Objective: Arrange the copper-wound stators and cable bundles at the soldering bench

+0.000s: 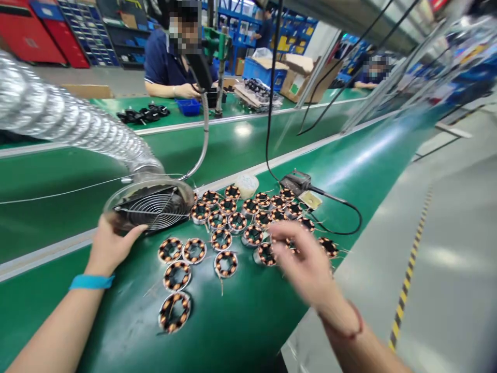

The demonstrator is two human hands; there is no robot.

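Note:
My left hand grips the near left rim of a round fume extraction hood with a wire grille. Its thumb lies over the edge and the other fingers are partly hidden. My right hand, somewhat blurred, hovers over the right side of a group of copper-wound motor stators, fingers loosely stretched and nothing visible in them. The nearest stator is just left of its fingertips. Several more stators spread between my hands, one of them closest to me. Some under my right hand are hidden.
A flexible silver duct runs to the hood. Behind the stators lie a whitish round lump and a dark tool holder with a black cable and yellowish pad. Across the green bench, a co-worker sits near a blue tray.

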